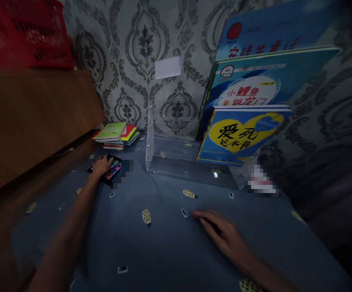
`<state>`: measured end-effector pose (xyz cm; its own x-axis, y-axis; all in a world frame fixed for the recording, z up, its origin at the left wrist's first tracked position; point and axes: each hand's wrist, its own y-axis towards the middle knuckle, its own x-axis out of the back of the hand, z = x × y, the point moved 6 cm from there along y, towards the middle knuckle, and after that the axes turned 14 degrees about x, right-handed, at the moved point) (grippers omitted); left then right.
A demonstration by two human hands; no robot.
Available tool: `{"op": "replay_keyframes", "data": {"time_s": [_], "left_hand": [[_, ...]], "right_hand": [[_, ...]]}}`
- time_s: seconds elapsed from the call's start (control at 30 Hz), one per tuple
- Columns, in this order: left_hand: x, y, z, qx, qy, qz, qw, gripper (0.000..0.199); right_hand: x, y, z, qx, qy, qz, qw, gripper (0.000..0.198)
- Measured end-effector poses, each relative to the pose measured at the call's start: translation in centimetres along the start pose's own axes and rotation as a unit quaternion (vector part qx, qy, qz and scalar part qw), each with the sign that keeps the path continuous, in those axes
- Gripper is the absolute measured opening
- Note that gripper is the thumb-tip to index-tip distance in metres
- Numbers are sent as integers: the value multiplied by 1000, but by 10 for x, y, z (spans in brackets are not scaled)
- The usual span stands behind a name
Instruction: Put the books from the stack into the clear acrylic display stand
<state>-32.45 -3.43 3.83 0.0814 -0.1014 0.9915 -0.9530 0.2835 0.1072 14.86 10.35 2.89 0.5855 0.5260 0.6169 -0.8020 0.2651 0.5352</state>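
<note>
At the left of the bed-like surface, my left hand (102,165) is laid over a dark, flat book (113,172) with a colourful cover, its fingers closed around it. Just beyond is a small stack of books (115,136) with green, red and yellow covers. My right hand (221,233) rests at the lower right on the blue cloth (163,243), fingers stretched forward with the thumb near the index finger, holding nothing. A clear acrylic rack (176,166) stands in front of the wall. At its right end, several picture books lean upright, a blue one with a yellow heart (239,136) in front.
A red plastic basket (38,36) sits on a brown wooden cabinet or headboard (32,121) at the left. Patterned wallpaper (145,40) closes off the back, with a white card (167,68) on it. Beside the rack's right end lies a blurred-out white item (261,182).
</note>
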Motion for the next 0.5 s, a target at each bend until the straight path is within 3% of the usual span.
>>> {"op": "replay_keyframes", "data": {"time_s": [0.5], "left_hand": [[3,-78,-10,-37,34,-16,999,55]], "right_hand": [[-1,2,10,21,1,13,1000,30]]}}
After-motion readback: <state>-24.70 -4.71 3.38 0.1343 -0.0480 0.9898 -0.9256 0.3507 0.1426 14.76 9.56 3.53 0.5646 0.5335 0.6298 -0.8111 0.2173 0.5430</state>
